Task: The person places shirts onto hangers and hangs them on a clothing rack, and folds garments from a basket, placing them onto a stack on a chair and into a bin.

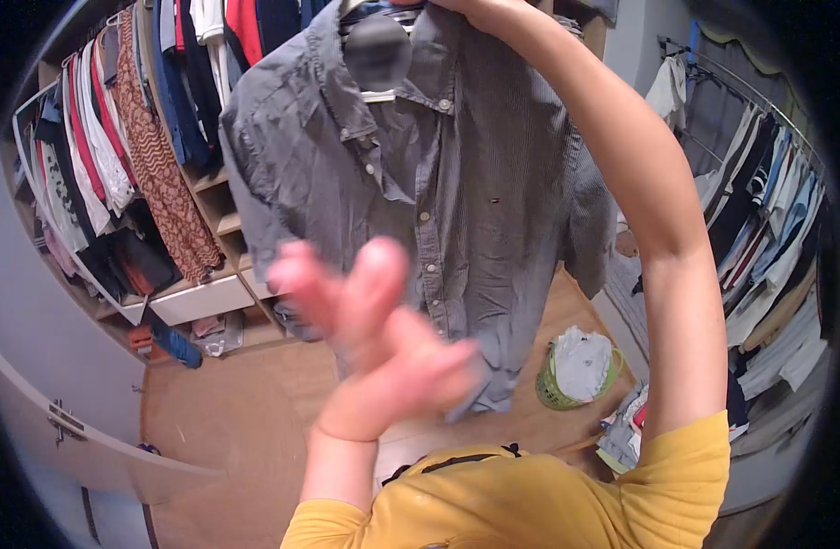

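Note:
A grey short-sleeved button-up shirt (502,229) hangs in front of me on a white hanger (378,96), its collar unbuttoned and its front creased. My right hand (466,5) is raised at the top edge of the view, closed at the hanger's top; most of its fingers are cut off by the frame. In front of the shirt's lower left, my left hand (383,339) is blurred by motion. Its fingers are spread and nothing shows in them. I cannot tell whether it touches the cloth.
Clothes (99,137) hang in an open wardrobe on the left, above a white drawer (203,298). A green basket (557,393) holding white cloth stands on the wooden floor. More garments hang on a rack (758,96) at right. A door (99,439) stands at lower left.

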Motion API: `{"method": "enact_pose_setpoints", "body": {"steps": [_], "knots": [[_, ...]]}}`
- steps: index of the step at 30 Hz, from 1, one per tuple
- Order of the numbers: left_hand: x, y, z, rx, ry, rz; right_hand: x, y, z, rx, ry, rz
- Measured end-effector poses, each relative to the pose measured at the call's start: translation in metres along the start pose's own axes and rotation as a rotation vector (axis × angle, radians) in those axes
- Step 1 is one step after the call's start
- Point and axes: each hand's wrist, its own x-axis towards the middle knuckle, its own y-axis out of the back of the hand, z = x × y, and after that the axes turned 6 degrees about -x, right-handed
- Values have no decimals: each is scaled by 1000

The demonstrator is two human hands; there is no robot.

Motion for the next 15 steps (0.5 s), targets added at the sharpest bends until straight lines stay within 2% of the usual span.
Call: {"method": "enact_pose_setpoints", "body": {"steps": [2,3,4,5,6,7,8,10,11,13,15], "knots": [[-40,-76,-36,99,65,-111,-1,7,-18,49,2,5],[-83,-118,-57,135,128,-306,-3,13,-31,41,-30,27],[-153,-149,-73,106,211,-635,-4,16,-37,35,-62,49],[-271,-151,-83,83,352,-1057,1,20,-31,20,-26,44],[-342,-132,-72,-190,879,-1033,-15,24,-48,72,-133,25],[-379,-115,-60,-259,1071,-1138,3,25,-6,-150,-38,63],[-398,-98,-44,-318,1118,-1310,14,25,47,-365,36,101],[-384,-78,-21,-494,923,-1610,-17,28,62,-310,100,145],[-339,-72,-10,-585,804,-1635,-22,25,76,-274,63,143],[-228,-60,4,-706,622,-1552,-30,13,84,-218,5,113],[-120,-31,21,-833,457,-1269,-28,2,87,-227,11,141]]}}
